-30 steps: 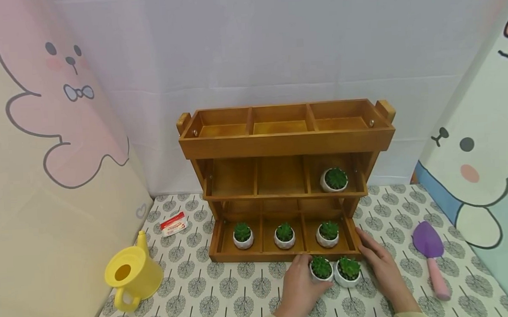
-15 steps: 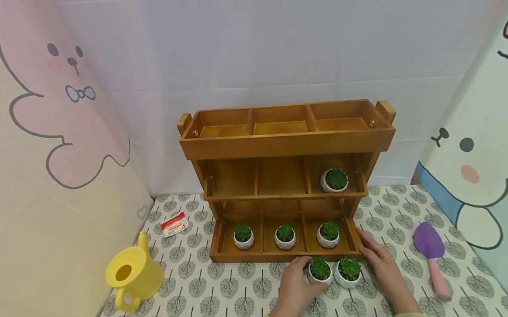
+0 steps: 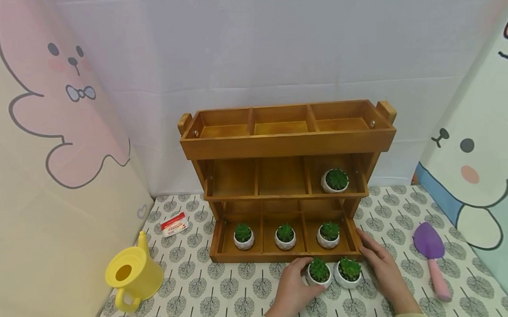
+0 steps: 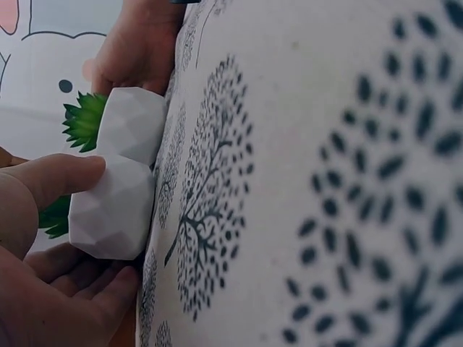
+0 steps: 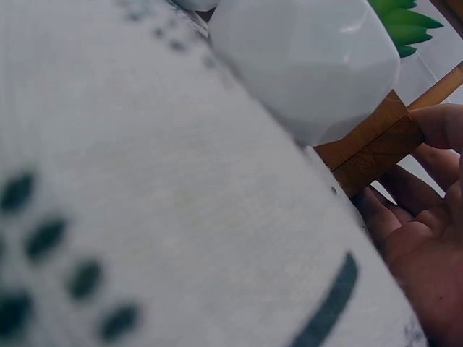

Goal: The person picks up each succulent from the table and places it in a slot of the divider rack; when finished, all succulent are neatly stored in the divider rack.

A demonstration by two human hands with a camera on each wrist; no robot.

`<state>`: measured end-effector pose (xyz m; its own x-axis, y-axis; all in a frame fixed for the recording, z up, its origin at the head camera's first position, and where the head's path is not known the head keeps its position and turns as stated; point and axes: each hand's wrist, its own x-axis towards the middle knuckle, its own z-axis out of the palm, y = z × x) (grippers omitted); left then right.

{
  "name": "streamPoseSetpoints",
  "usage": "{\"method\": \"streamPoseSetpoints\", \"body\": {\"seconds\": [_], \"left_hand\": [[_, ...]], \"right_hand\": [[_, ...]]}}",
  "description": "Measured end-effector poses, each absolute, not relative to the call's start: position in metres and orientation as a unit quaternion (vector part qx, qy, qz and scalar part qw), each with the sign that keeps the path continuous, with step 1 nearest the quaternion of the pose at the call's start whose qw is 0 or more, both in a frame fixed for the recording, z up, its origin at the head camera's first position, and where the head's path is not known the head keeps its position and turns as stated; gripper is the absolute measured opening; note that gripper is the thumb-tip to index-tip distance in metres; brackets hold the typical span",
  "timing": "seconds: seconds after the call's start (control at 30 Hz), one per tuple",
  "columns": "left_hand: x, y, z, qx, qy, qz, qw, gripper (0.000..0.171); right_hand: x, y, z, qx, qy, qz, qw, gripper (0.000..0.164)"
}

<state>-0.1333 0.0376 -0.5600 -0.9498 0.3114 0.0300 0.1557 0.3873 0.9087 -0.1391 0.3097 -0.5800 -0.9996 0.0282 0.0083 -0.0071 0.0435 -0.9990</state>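
My left hand (image 3: 294,285) holds a small potted succulent (image 3: 319,271) in a white faceted pot standing on the patterned cloth. In the left wrist view, the thumb presses one side of that pot (image 4: 114,210) while the fingers lie along the opposite side. A second potted succulent (image 3: 348,272) stands just to its right, between my hands. My right hand (image 3: 384,268) touches the front right corner of a wooden tiered shelf (image 3: 287,145); its fingers lie relaxed along the outer side. In the right wrist view, a fingertip meets the wooden corner (image 5: 380,141).
Three potted succulents (image 3: 285,236) sit in the shelf's bottom tier, one per compartment. Another potted succulent (image 3: 335,180) is in the middle tier's right compartment. A yellow watering can (image 3: 135,272) and a red-and-white packet (image 3: 174,224) are at left. A purple trowel (image 3: 430,252) lies at right.
The left hand and its potted succulent have shifted slightly left and toward me, widening the gap to the second pot. My right hand has stayed at the shelf corner.
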Motion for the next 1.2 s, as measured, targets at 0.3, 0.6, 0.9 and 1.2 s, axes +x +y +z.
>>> {"method": "streamPoseSetpoints", "body": {"seconds": [0.3, 0.6, 0.9, 1.2], "left_hand": [[-0.133, 0.032, -0.563, 0.131, 0.817, 0.556, 0.074, 0.062], [-0.133, 0.025, -0.559, 0.146, 0.807, 0.567, 0.076, 0.063], [-0.132, 0.022, -0.549, 0.173, 0.786, 0.591, 0.057, 0.064], [-0.136, 0.016, -0.526, 0.172, 0.765, 0.617, 0.071, 0.065]], "right_hand": [[-0.140, 0.310, -0.581, -0.009, -0.711, 0.703, 0.010, 0.059], [-0.140, 0.310, -0.580, -0.018, -0.721, 0.693, 0.008, 0.059], [-0.140, 0.310, -0.581, -0.014, -0.712, 0.702, 0.009, 0.059], [-0.140, 0.309, -0.580, -0.018, -0.713, 0.701, 0.011, 0.059]]}}
